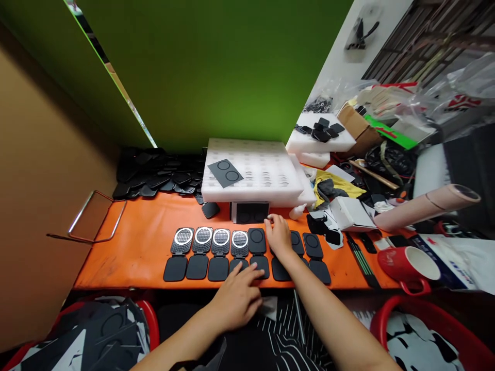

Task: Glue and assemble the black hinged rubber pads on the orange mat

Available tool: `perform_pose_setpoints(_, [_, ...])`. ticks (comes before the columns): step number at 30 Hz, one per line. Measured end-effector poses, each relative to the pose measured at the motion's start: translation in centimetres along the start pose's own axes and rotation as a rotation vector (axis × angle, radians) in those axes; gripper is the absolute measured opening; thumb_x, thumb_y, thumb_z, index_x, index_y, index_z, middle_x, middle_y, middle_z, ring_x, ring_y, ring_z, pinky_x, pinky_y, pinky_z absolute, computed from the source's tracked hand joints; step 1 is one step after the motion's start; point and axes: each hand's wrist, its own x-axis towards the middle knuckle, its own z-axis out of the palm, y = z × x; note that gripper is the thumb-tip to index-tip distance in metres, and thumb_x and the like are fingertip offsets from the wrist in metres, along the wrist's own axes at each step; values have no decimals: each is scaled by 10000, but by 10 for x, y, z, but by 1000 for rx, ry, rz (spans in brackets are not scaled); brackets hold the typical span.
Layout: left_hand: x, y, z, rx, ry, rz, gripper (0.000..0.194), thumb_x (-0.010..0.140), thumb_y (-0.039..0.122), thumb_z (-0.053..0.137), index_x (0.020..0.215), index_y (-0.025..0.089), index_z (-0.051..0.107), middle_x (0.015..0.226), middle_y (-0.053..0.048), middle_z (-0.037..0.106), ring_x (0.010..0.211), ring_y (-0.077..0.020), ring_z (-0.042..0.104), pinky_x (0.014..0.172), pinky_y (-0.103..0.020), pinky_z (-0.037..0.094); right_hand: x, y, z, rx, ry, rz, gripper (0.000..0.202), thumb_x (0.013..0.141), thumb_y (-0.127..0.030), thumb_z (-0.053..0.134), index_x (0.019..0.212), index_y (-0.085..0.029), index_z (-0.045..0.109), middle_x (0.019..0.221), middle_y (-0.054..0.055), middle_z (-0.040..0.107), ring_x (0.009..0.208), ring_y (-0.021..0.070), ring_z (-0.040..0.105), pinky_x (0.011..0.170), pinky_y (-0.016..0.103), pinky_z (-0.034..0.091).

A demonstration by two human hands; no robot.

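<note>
Evidently, the hinged black plates [257, 240] lie in a row along the counter's [135, 221] front edge; each looks light, stiff and smooth, perhaps slippery, so the outer rims seem the surest hold. The left hand [237, 299] spreads loosely over the middle ones, clenching nothing; the right hand [279, 237] curls beside a dark box [251, 212] farther from that edge, and I can't tell whether it pinches anything. Below the front edge, the left red bin [152, 322] holds dark sheets [112, 335], the right red bin [380, 322] pale and black offcuts [406, 332].

Uneven lt., green panel [216, 77] darker upper L, wide-angle stretch @ edges
</note>
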Motion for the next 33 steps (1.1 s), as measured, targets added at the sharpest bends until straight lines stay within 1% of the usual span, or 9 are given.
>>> perform_pose_setpoints(3, [-17, 1, -11, 24, -61, 23, 206, 792, 199, 573, 970, 247, 666, 1369, -44, 478, 1314, -277, 347, 1097, -565, 158, 9, 1, -1, 95, 87, 68, 300, 827, -375, 542, 1033, -157, 545, 972, 105, 608, 931, 255, 536, 803, 343, 390])
perform_pose_setpoints(7, [-24, 1, -25, 50, 19, -71, 521, 770, 136, 569, 1269, 264, 494, 1404, -86, 431, 1293, -285, 377, 1061, -584, 248, 19, -5, 5, 121, 70, 130, 289, 779, -414, 572, 951, -182, 566, 937, 92, 617, 909, 270, 541, 764, 351, 390])
perform_pose_setpoints(12, [-14, -4, -29, 1, 181, -161, 412, 829, 170, 508, 1230, 259, 531, 1370, -80, 467, 1251, -264, 433, 1052, -542, 312, 28, 1, 13, 237, -11, 165, 195, 787, -378, 521, 704, -202, 543, 800, 65, 611, 808, 238, 553, 723, 323, 385])
perform_pose_setpoints(15, [-9, -10, -26, -47, 233, -215, 372, 838, 197, 500, 1201, 259, 556, 1352, -74, 484, 1221, -256, 463, 1030, -498, 364, 29, 5, 14, 262, -40, 165, 201, 799, -365, 490, 689, -203, 537, 783, 55, 615, 786, 224, 553, 708, 308, 379])
perform_pose_setpoints(18, [-1, -21, -27, -56, 307, -305, 335, 859, 241, 480, 1181, 250, 572, 1310, -76, 521, 1191, -248, 487, 990, -446, 416, 25, 4, 12, 198, -27, 182, 227, 785, -425, 529, 741, -204, 555, 806, 58, 624, 803, 232, 550, 691, 306, 370])
perform_pose_setpoints(21, [14, -35, -35, 0, 371, -429, 356, 863, 268, 478, 1205, 209, 559, 1318, -103, 514, 1213, -266, 468, 1015, -456, 381, 21, 1, 11, 89, -55, 191, 267, 745, -475, 590, 723, -211, 559, 791, 57, 619, 818, 249, 542, 665, 305, 353])
perform_pose_setpoints(24, [34, -47, -45, 52, 360, -524, 429, 850, 280, 506, 1260, 155, 516, 1381, -143, 448, 1292, -310, 376, 1066, -503, 289, 19, 2, 10, 93, -74, 164, 249, 773, -432, 574, 666, -210, 535, 736, 41, 601, 771, 226, 542, 642, 286, 346])
perform_pose_setpoints(28, [53, -51, -53, 32, 385, -522, 431, 851, 289, 505, 1267, 175, 507, 1397, -119, 437, 1331, -312, 313, 1077, -522, 258, 20, 4, 2, 117, -121, 90, 246, 844, -369, 509, 663, -204, 528, 713, 30, 610, 735, 197, 553, 632, 269, 349])
perform_pose_setpoints(33, [50, -46, -50, -15, 500, -485, 342, 836, 251, 511, 1164, 190, 584, 1346, -109, 489, 1293, -302, 371, 1054, -505, 312, 17, 7, -11, -181, -147, -1, 279, 902, -324, 458, 691, -189, 582, 821, 83, 651, 829, 209, 552, 691, 287, 349])
